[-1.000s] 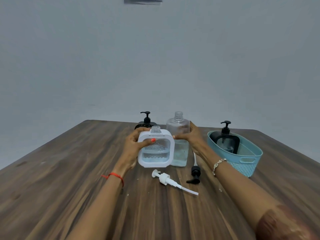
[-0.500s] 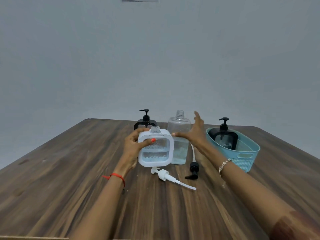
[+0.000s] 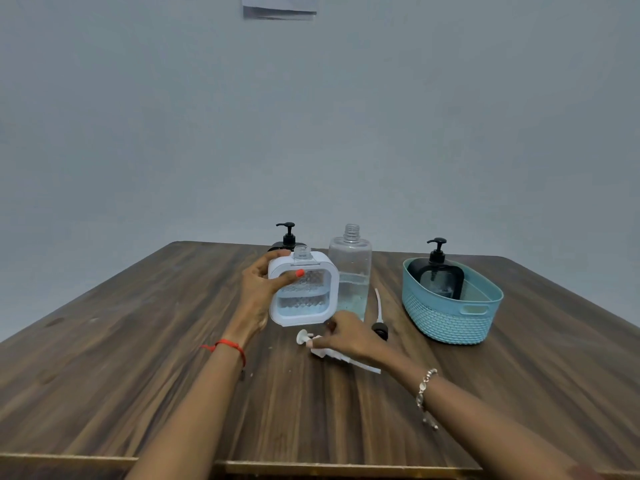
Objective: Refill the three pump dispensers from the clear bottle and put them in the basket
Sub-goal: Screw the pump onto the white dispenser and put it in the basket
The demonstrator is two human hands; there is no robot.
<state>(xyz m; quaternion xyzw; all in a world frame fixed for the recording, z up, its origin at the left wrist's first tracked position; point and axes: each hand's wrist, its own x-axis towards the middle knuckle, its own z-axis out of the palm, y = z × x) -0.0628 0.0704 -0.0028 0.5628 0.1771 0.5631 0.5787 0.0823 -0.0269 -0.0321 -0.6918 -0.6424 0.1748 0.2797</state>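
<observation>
My left hand (image 3: pixel 258 292) grips the white dispenser (image 3: pixel 304 299) just above the table (image 3: pixel 138 341) at centre, thumb across its front face and fingers wrapped over the top corner. Its neck is open and liquid shows in the lower part of the ribbed window. I judge it moderately heavy, with a stiff plastic frame that won't give, but liable to slosh. A hold on the frame edges suits it, kept upright.

At 5 o'clock of it, my right hand (image 3: pixel 349 336) lies over the white pump (image 3: pixel 303 337) on the table, fingers curled down and pinching it near the collar as far as I can see. The pump should be light, with a hard head and a thin, bendy dip tube that is probably wet and slick. The collar is the place to take it, never the tube.

The clear bottle (image 3: pixel 349 271) stands uncapped, just beside the dispenser at 2 o'clock. A black pump (image 3: pixel 380 329) lies loose at the bottle's 5 o'clock. The basket (image 3: pixel 446 320) sits at 3 o'clock with one black dispenser (image 3: pixel 438 280) inside. The far black dispenser (image 3: pixel 288 237) stands at 12 o'clock behind my left hand.

I read no brand or label on anything. A paper (image 3: pixel 278 6) on the wall is too small to read.
</observation>
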